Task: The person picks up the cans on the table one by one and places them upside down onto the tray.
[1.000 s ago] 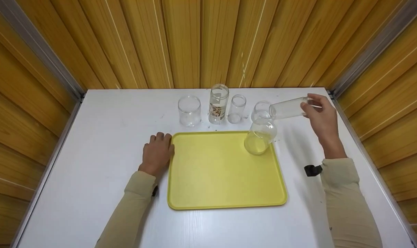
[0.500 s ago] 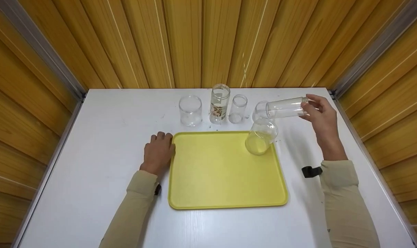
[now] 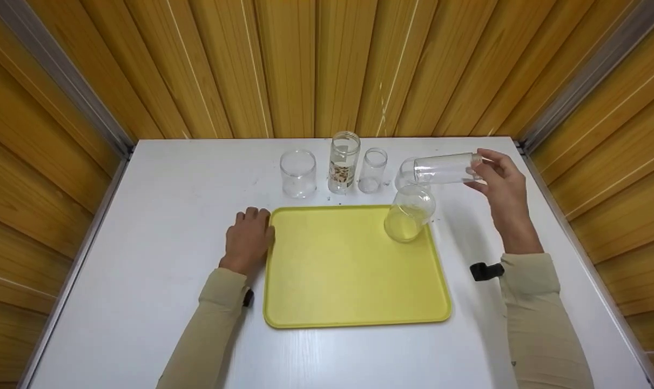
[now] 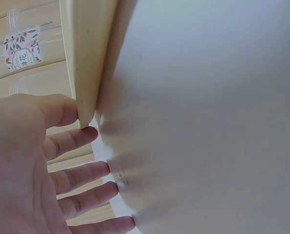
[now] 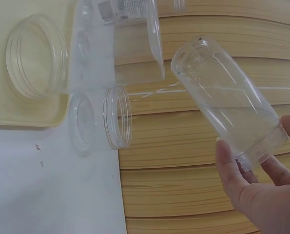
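Observation:
In the head view my right hand (image 3: 502,189) pinches the neck end of a clear tall jar (image 3: 441,168) held on its side above the table, base pointing left. The right wrist view shows this jar (image 5: 227,102) tilted, with thumb and fingers around its narrow end. My left hand (image 3: 247,240) lies at the left rim of a yellow tray (image 3: 354,270). In the left wrist view its thumb and index finger touch the tray's corner (image 4: 86,105), while its other fingers extend to the white table. A wide clear jar (image 3: 409,213) stands on the tray's back right corner.
Behind the tray stand a wide clear jar (image 3: 298,175), a tall jar with a patterned label (image 3: 343,170), and a small slim jar (image 3: 372,172). Another clear jar (image 3: 405,172) is partly hidden by the held one. Wood-look panels (image 3: 289,70) enclose the white table.
The jar in my right hand has shifted slightly left and come nearer to level. My left hand, the tray and the standing jars have stayed in place.

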Tool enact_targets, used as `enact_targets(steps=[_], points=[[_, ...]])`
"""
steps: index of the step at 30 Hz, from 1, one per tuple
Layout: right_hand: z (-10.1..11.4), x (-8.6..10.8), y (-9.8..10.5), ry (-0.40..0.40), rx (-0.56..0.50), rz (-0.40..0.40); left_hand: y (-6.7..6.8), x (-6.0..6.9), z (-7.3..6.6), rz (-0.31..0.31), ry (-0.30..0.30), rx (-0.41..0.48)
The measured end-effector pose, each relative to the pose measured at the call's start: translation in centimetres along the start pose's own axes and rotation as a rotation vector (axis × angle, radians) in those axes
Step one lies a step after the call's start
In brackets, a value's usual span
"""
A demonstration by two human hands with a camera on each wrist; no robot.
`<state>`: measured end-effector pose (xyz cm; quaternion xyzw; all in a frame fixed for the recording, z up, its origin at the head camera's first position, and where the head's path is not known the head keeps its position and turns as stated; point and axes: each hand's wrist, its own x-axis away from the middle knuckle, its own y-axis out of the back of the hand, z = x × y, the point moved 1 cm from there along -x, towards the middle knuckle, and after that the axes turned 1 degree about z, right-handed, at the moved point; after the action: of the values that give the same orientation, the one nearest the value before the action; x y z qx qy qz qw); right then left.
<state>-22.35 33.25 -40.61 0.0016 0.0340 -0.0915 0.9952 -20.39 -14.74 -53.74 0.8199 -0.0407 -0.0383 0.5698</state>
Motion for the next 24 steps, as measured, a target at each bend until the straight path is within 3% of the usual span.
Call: enact_targets(steps=[19, 24], points=[[0.1, 0.9, -0.7, -0.027, -0.079, 0.038, -0.2, -0.2, -0.1, 0.0, 0.044, 0.056], [0.2, 1.2, -1.0, -0.01, -0.092, 0.057, -0.1, -0.1, -0.1, -0.009, 0.032, 0.054]])
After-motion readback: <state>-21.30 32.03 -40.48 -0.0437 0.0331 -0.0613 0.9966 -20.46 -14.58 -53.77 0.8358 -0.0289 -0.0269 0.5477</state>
